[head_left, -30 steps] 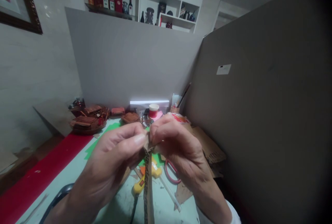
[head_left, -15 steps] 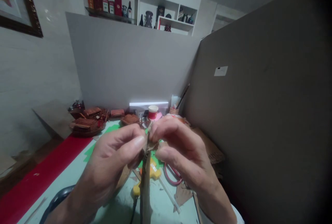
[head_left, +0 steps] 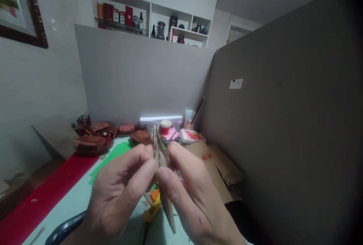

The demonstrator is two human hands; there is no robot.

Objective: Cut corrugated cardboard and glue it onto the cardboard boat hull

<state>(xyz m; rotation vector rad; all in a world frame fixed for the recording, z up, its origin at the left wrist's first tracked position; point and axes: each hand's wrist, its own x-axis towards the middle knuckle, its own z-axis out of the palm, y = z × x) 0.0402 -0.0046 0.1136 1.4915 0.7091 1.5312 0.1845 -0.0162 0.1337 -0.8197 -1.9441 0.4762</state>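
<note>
Both hands are raised close to the camera over the table. My left hand [head_left: 119,192] pinches a thin brown cardboard strip [head_left: 162,162] between thumb and forefinger. My right hand [head_left: 193,196] pinches the same strip from the other side, fingers closed on it. The strip stands nearly upright, its top poking above the fingertips and its lower end hanging down between the palms. A yellow glue gun [head_left: 151,209] lies on the table right under the hands, mostly hidden by them.
Brown model boats [head_left: 92,141] and wooden pieces sit at the back left. A red cup [head_left: 165,127], a brush holder [head_left: 188,124] and flat cardboard sheets [head_left: 212,165] are at the back right. Grey partition boards [head_left: 283,124] wall in the table. A red strip [head_left: 36,199] runs along its left side.
The hands dropped lower in view and came closer together. The strip was turned so more of its top sticks up above the fingers. The red scissors are now hidden.
</note>
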